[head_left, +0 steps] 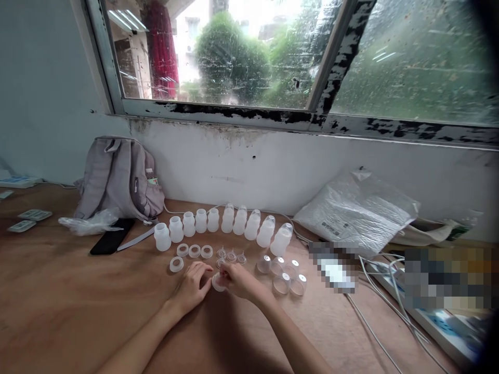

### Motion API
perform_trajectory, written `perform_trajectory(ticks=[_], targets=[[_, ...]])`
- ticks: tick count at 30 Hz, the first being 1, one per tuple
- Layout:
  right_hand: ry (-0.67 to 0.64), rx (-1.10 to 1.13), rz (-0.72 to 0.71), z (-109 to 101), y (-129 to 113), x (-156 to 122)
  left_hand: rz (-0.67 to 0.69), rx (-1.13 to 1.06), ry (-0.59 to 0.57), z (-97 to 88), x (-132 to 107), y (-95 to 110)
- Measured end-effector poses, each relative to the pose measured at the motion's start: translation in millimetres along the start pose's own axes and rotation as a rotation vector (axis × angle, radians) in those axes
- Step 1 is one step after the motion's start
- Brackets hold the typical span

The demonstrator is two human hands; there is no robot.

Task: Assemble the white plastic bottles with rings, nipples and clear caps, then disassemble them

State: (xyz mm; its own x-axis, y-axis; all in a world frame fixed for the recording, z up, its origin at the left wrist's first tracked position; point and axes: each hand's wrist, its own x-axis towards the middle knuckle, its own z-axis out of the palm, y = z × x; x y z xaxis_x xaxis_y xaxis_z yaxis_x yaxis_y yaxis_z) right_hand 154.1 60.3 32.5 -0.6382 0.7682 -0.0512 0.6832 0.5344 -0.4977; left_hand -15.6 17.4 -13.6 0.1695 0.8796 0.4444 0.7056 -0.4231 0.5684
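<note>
Both my hands meet on the wooden table (78, 301) around a small white plastic ring (217, 283). My left hand (192, 286) curls its fingers against the ring's left side. My right hand (239, 280) pinches it from the right. Just behind them lie three more white rings (194, 251), another ring (176, 264) to the left, and several small clear nipples (231, 255). An arc of white bottles (218, 223) stands further back. Several clear domed caps (286, 275) lie right of my right hand.
A grey backpack (119, 176) leans on the wall at back left, with a black phone (111, 236) and crumpled clear plastic (89, 223) before it. A white plastic bag (356, 208) sits at right, with cables (382, 311) and a power strip (440, 322) along the right edge.
</note>
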Motion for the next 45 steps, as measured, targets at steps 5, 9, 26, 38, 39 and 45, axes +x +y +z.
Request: perform_trajectory(ticks=[5,9,26,38,39,45], targets=[[0.028,0.065,-0.007,9.3,0.8,3.7,0.067,0.004,-0.093,-8.2,-5.6,5.9],[0.002,0.086,-0.03,10.0,-0.4,4.1,0.1,0.028,-0.11,-9.6,-8.5,9.7],[0.015,0.078,-0.011,14.3,-2.6,5.2,0.106,0.091,-0.086,-6.2,-6.0,10.9],[0.137,-0.212,0.347,-2.9,31.7,5.7,-0.177,0.541,0.162,-10.2,-5.5,-21.5],[0.135,-0.217,0.356,-2.3,32.6,6.1,-0.2,0.563,0.167,-10.3,-6.2,-22.9],[0.139,-0.206,0.384,1.8,29.5,8.7,-0.282,0.65,0.151,-11.1,-9.0,-26.1]])
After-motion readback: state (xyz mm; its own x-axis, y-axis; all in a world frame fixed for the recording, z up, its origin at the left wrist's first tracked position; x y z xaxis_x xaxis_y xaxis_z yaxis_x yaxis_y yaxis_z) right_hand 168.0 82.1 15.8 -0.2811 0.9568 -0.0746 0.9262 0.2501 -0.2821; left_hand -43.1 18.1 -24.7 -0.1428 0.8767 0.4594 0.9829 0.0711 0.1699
